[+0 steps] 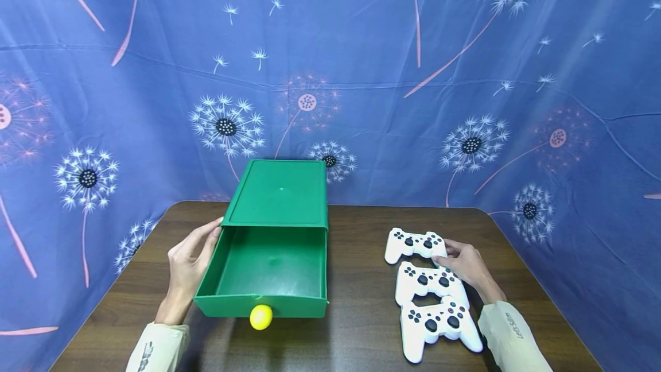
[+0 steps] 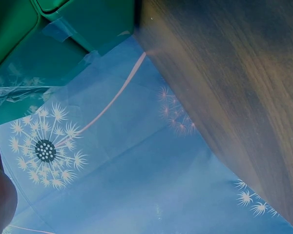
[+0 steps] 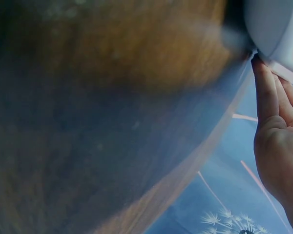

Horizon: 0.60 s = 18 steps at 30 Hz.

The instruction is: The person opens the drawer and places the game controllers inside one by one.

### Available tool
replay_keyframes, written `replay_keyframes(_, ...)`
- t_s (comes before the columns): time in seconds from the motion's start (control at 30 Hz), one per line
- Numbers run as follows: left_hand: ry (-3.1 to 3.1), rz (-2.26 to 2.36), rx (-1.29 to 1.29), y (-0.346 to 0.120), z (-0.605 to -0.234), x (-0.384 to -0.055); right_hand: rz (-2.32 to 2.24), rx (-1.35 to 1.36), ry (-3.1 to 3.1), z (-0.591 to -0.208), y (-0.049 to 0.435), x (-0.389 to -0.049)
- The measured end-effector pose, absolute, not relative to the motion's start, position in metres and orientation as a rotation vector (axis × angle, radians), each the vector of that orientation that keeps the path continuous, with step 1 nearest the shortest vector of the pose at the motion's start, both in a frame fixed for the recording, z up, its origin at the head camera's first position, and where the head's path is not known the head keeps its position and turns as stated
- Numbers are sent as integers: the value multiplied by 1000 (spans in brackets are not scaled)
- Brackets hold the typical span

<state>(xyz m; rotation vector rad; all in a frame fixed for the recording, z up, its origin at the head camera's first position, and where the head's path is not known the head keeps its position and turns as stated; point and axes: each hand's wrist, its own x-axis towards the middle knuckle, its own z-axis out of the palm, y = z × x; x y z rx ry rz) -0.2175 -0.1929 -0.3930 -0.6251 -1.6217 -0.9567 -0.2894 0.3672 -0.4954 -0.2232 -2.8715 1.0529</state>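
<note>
A green plastic box (image 1: 281, 194) stands on the table with its drawer (image 1: 273, 268) pulled out toward me. Nothing lies in the drawer, and a round yellow knob (image 1: 260, 317) is on its front. My left hand (image 1: 188, 260) rests its fairly straight fingers against the box's left side, by the casing's front corner. On the right, three white game controllers lie in a column: a far one (image 1: 415, 241), a middle one (image 1: 426, 281) and a near one (image 1: 439, 323). My right hand (image 1: 467, 266) pinches the far controller at its right end, fingertips partly hidden behind it.
The brown wooden table (image 1: 361, 280) has rounded far corners. Behind and beside it hangs a blue cloth (image 1: 372, 131) with a dandelion print. Bare tabletop lies between the box and the controllers. Clear tape (image 2: 58, 29) shows on the box in the left wrist view.
</note>
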Motion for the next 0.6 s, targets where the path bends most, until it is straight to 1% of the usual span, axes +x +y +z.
replay_keyframes(0.37,-1637,-956,-631,-195,-395,-218,999,-255,-2850,-496,367,-288)
replay_keyframes(0.6,-1630,-956,-638,-197,-397,-220,1007,-223,-2784,-490,368,-287)
